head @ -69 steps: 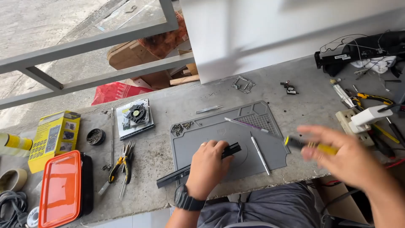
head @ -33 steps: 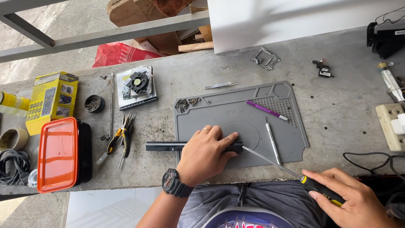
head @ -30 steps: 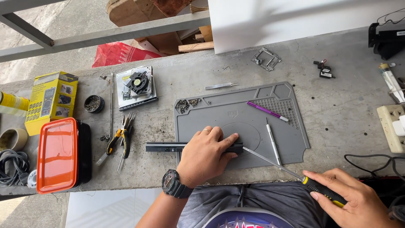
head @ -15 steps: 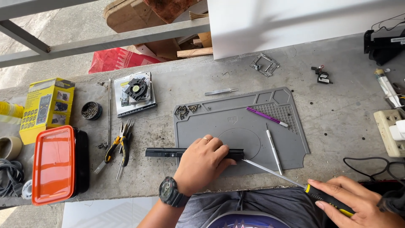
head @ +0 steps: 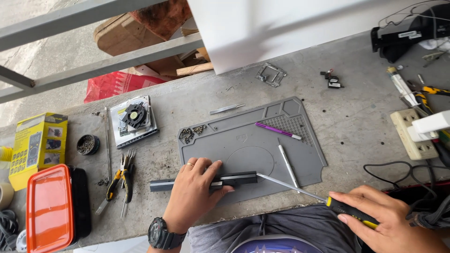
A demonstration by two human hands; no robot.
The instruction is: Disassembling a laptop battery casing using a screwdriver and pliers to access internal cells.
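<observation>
My left hand (head: 192, 194) presses down on a long thin black bar-shaped part (head: 239, 178) lying along the front edge of a grey work mat (head: 300, 154). In my right hand (head: 389, 222) is a screwdriver with a black and yellow handle (head: 351, 212); its long shaft slants up left and its tip meets the right end of the black part. A purple-handled tool (head: 277, 130) and a silver tool (head: 287, 162) lie on the mat's right half. A wristwatch (head: 161, 233) is on my left wrist.
Left of the mat lie pliers (head: 119, 180), a small fan unit (head: 135, 117), a round tin of screws (head: 87, 144), a yellow box (head: 38, 145) and an orange-lidded case (head: 49, 211). A power strip (head: 412, 136), cables and hand tools crowd the right. Small screws (head: 190, 133) sit on the mat's corner.
The view has shifted slightly. My right hand with the screwdriver moved from above the mat to the front right edge, with the tip staying at the black part's end. My left hand keeps holding the part.
</observation>
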